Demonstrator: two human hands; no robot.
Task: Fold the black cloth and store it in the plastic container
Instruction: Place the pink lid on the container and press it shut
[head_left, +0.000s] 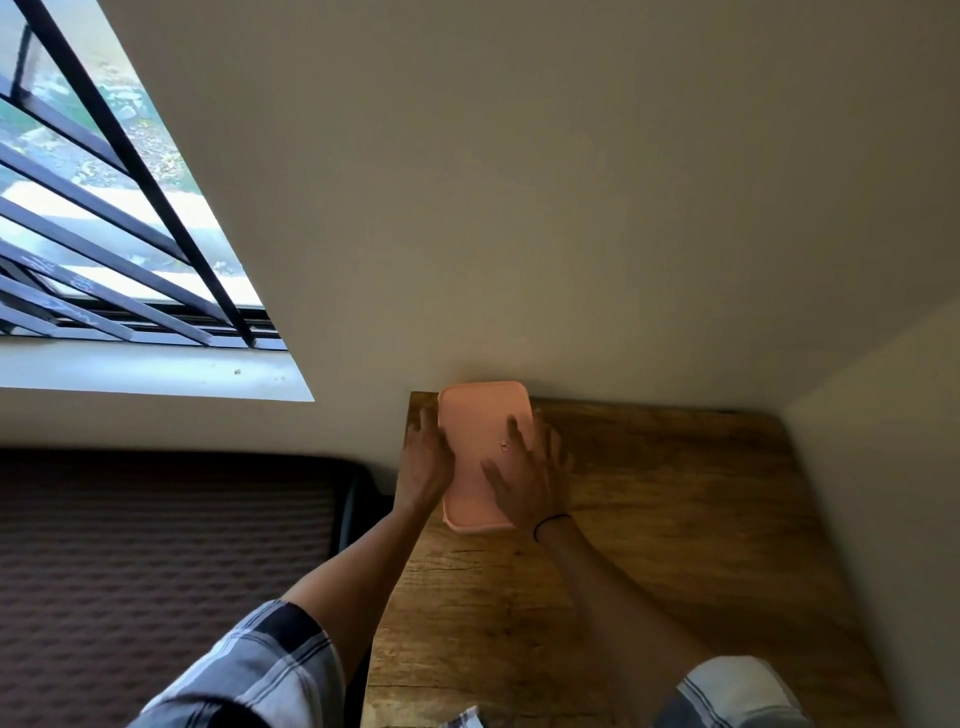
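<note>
A pink plastic container (480, 421) with its lid on lies at the far left corner of the wooden table (649, 519), against the wall. My left hand (426, 462) grips the container's left side. My right hand (530, 478) lies flat on the lid and over its right edge, fingers spread. The black cloth is not visible anywhere in the view.
A cream wall runs behind the table and another closes it in on the right. A barred window (104, 208) sits up on the left. Left of the table lies a dark quilted surface (156, 545). A bit of checked fabric (465, 719) shows at the near table edge.
</note>
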